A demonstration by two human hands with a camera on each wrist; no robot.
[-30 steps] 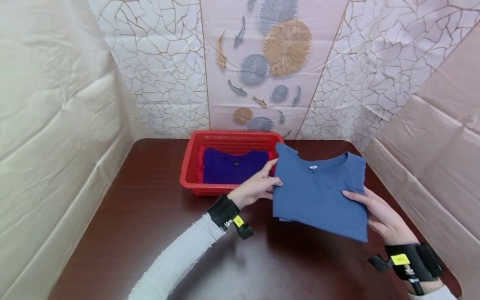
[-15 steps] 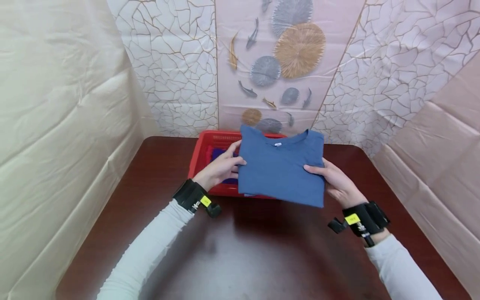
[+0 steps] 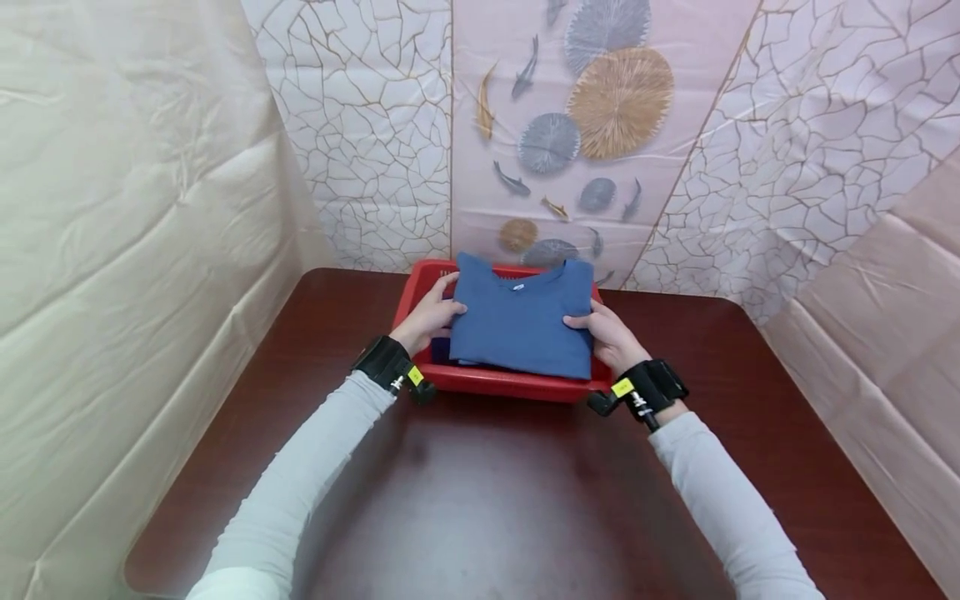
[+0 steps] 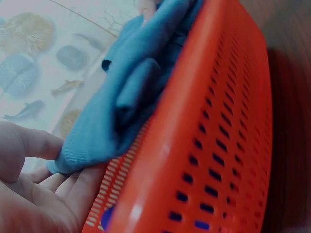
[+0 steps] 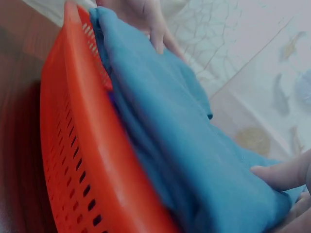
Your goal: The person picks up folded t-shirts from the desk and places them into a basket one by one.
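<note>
A folded blue T-shirt (image 3: 521, 329) is held over the red basket (image 3: 510, 382) at the far edge of the table (image 3: 525, 500), gripped at its left edge by the left hand (image 3: 429, 319) and at its right edge by the right hand (image 3: 609, 337). A purple garment (image 3: 441, 348) is partly seen inside the basket beneath it.

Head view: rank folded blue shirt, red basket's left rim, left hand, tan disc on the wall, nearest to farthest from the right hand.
From the right hand:
1. Folded blue shirt, gripped at its right edge.
2. Left hand, across the shirt, holding its left edge.
3. Red basket's left rim, just beyond the left hand; close to call against it.
4. Tan disc, high on the back wall.
</note>
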